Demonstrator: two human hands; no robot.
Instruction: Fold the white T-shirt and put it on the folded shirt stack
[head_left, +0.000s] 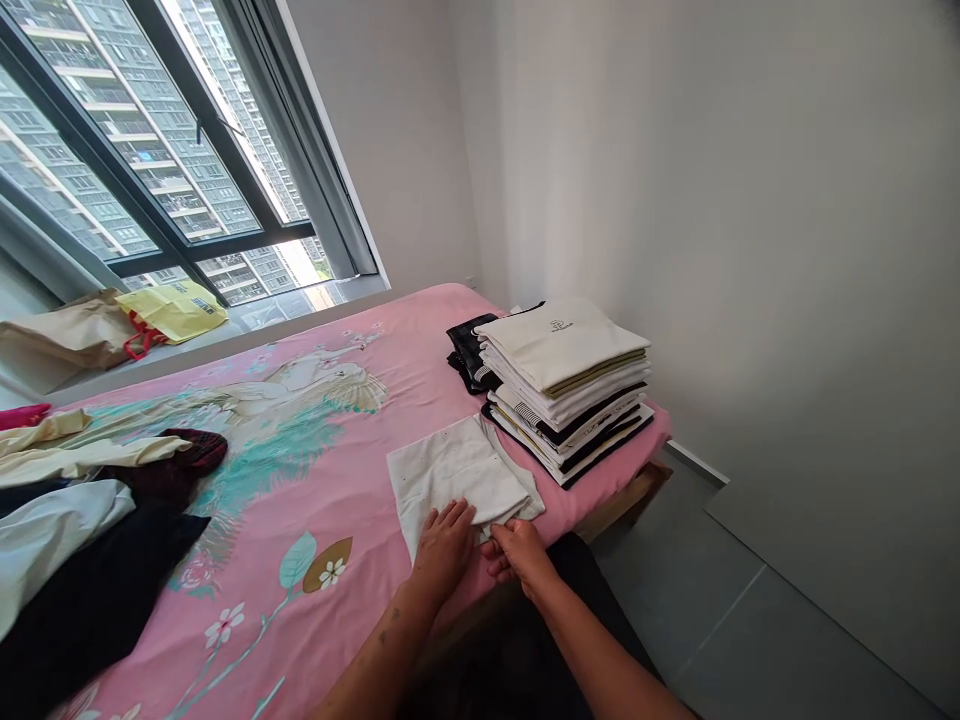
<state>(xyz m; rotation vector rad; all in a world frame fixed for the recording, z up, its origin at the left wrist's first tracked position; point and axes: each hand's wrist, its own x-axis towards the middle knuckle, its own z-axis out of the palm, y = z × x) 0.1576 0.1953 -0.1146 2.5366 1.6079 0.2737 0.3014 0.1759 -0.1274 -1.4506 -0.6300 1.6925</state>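
A white garment (450,460), partly folded, lies on the bed's near right part; its exact kind does not show. My left hand (447,540) rests flat on its near edge, fingers stretched out. At the near right corner my right hand (517,553) pinches the cloth between thumb and fingers. Just beyond the garment stands a stack of folded clothes (562,390), mostly white and black, topped by a cream piece with a small dark print. Some folded black clothes (469,350) sit behind the stack's left side.
Loose clothes (97,520) lie heaped at the left of the pink bedsheet (322,480). A yellow bag (176,308) and a brown paper bag (75,335) are on the windowsill. A wall (735,250) rises on the right, above grey floor tiles (720,600).
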